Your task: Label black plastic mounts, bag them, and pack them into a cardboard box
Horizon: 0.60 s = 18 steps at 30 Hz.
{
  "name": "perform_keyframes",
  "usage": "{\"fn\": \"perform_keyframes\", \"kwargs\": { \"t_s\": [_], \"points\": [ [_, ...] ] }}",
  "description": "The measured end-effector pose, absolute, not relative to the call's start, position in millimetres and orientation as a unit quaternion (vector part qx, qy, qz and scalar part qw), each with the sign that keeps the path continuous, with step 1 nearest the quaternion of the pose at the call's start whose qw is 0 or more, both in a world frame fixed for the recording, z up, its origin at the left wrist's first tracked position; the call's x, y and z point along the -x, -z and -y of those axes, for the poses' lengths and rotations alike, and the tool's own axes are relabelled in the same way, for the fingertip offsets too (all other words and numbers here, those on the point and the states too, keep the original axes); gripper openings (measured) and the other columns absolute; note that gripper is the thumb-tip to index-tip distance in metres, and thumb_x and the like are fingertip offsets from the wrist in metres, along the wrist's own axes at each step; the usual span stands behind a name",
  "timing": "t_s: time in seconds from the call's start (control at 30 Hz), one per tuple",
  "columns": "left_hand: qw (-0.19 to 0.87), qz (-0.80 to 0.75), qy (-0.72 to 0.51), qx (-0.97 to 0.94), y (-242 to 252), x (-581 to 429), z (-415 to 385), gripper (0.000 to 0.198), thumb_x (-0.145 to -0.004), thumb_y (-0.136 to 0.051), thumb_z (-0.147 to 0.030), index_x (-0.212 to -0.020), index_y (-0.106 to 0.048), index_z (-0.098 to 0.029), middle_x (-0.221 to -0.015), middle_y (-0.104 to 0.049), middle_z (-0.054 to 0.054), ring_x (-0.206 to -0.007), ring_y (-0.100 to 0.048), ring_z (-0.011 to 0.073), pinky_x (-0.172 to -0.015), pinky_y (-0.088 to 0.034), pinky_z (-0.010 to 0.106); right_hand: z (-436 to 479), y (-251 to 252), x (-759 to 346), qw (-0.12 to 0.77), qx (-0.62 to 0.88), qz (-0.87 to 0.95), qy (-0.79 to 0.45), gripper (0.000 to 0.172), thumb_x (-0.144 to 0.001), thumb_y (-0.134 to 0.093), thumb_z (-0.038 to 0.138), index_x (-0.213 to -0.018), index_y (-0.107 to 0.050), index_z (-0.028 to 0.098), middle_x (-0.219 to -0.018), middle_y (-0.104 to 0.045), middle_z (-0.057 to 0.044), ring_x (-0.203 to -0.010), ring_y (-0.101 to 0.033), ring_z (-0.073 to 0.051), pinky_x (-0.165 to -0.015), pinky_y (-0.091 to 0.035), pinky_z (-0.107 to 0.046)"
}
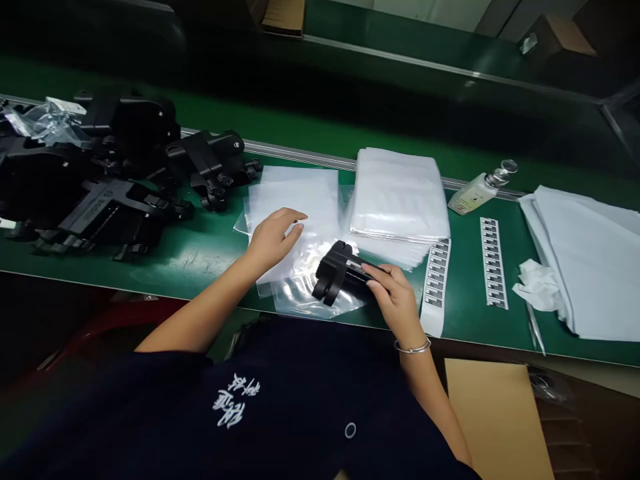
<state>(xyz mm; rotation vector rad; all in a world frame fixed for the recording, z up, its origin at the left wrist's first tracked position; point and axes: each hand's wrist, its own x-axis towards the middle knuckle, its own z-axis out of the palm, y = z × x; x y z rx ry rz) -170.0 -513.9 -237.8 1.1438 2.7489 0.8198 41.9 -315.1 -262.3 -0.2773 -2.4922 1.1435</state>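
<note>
Apparently, the right hand [395,293] grips the narrow end of a black plastic part [331,272], with thumb and fingers closed about it, perhaps so that its thick end stays free towards the left hand [275,237]. This part is over the clear plastic bag [295,300] at the near edge of the green bench [200,257]; whether it touches the bag, I cannot tell. The left hand holds nothing that I can see, its thumb and forefinger moderately apart above the loose white bags [300,193]. The bag stack [400,193] lies just beyond, probably for easy reach. Similar black parts [103,207] are heaped at left; one bears pale lettering, perhaps "BOSCH", but I am not certain. Two label strips [437,287] [493,263] carry print too small to read, as does the bottle [473,195]. On the dark shirt [300,393], the smaller white characters seem to be 科技.
</note>
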Motion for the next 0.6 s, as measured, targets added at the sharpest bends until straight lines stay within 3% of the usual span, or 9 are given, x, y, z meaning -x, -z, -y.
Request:
{"fn": "perform_keyframes", "kwargs": {
  "t_s": [0.07,0.13,0.27,0.4,0.53,0.6],
  "points": [
    [0.042,-0.894,-0.196,-0.401,241.7,169.0,505.8,0.038,-0.095,-0.039,-0.029,-0.125,-0.058,-0.015,-0.128,-0.06,0.012,-0.118,-0.055,0.0265,-0.094,-0.049,0.04,314.1,250.5,-54.0,0.208,0.158,0.849,-0.46,0.03,-0.095,-0.053,0.036,-0.12,-0.069,0.032,-0.104,-0.064,-0.006,-0.099,-0.061,-0.021,-0.086,-0.052,-0.039],
    [0.063,-0.888,-0.121,-0.439,247.9,162.6,492.5,0.039,-0.094,-0.044,-0.03,-0.128,-0.054,-0.014,-0.136,-0.054,0.014,-0.124,-0.051,0.0292,-0.102,-0.045,0.043,313.3,238.1,-64.0,0.216,0.189,0.828,-0.482,0.029,-0.094,-0.055,0.036,-0.118,-0.07,0.032,-0.103,-0.066,-0.005,-0.097,-0.062,-0.021,-0.085,-0.052,-0.037],
    [0.057,-0.896,-0.029,-0.439,261.8,148.3,466.0,0.03,-0.093,-0.048,-0.031,-0.112,-0.058,-0.011,-0.117,-0.06,0.019,-0.111,-0.054,0.0334,-0.088,-0.049,0.045,314.5,221.9,-78.0,0.231,0.222,0.815,-0.483,0.028,-0.092,-0.056,0.037,-0.115,-0.071,0.033,-0.103,-0.067,-0.004,-0.097,-0.063,-0.02,-0.084,-0.053,-0.036],
    [0.061,-0.895,-0.055,-0.438,266.3,157.1,456.9,0.027,-0.096,-0.037,-0.026,-0.096,-0.061,-0.014,-0.099,-0.064,0.015,-0.098,-0.059,0.0295,-0.085,-0.048,0.041,317.1,217.7,-88.2,0.258,0.231,0.812,-0.47,0.027,-0.092,-0.056,0.036,-0.115,-0.072,0.033,-0.102,-0.066,-0.004,-0.095,-0.063,-0.02,-0.082,-0.052,-0.035],
    [0.037,-0.905,-0.073,-0.418,249.6,166.3,469.5,0.034,-0.097,-0.032,-0.026,-0.1,-0.064,-0.016,-0.1,-0.067,0.014,-0.096,-0.062,0.0293,-0.079,-0.05,0.041,315.0,217.5,-96.6,0.265,0.236,0.81,-0.467,0.027,-0.092,-0.056,0.036,-0.115,-0.072,0.033,-0.103,-0.066,-0.005,-0.096,-0.063,-0.021,-0.081,-0.052,-0.036],
    [0.009,-0.877,-0.093,-0.471,238.8,159.5,483.0,0.035,-0.096,-0.031,-0.026,-0.101,-0.065,-0.016,-0.103,-0.067,0.014,-0.101,-0.062,0.0292,-0.085,-0.05,0.043,312.1,217.9,-99.7,0.272,0.235,0.805,-0.472,0.027,-0.092,-0.056,0.036,-0.114,-0.072,0.033,-0.105,-0.067,-0.005,-0.097,-0.063,-0.021,-0.081,-0.052,-0.036]
  ]
}}
